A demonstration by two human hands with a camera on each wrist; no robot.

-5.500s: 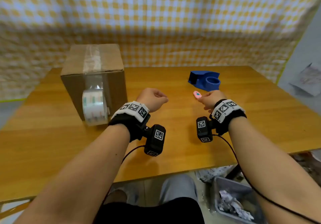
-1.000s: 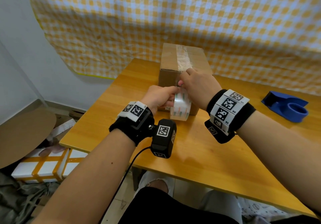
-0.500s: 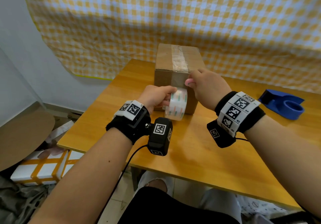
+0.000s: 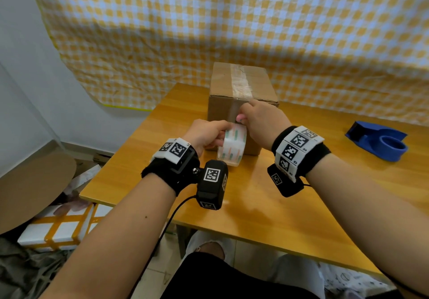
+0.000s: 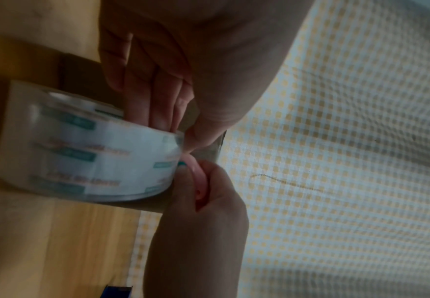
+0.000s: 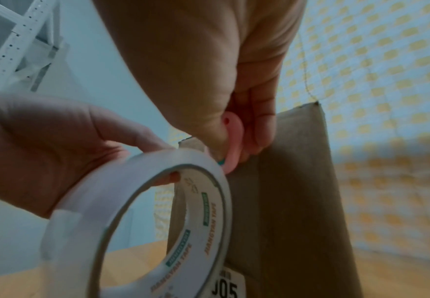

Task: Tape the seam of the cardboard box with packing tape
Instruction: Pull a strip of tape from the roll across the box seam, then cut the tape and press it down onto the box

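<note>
The cardboard box (image 4: 220,110) stands on the wooden table (image 4: 267,210), with a clear tape strip (image 4: 240,82) along its top seam and down the near face. My left hand (image 4: 216,136) grips the packing tape roll (image 4: 232,146) in front of that face, fingers (image 5: 155,100) through the core and thumb on the outside. My right hand (image 4: 243,115) pinches a small pink cutter (image 4: 240,118) against the tape just above the roll. The right wrist view shows the pink cutter (image 6: 232,145) between the roll (image 6: 158,221) and the box (image 6: 285,201).
A blue tape dispenser (image 4: 378,140) sits at the right of the table. A yellow checked cloth (image 4: 232,31) hangs behind the box. Cardboard and white-and-orange boxes (image 4: 58,226) lie on the floor to the left, past the table's edge.
5.5 s ago the roll hung from the box and both hands were away. Since then my left hand took the roll and my right brought the cutter to the tape above it.
</note>
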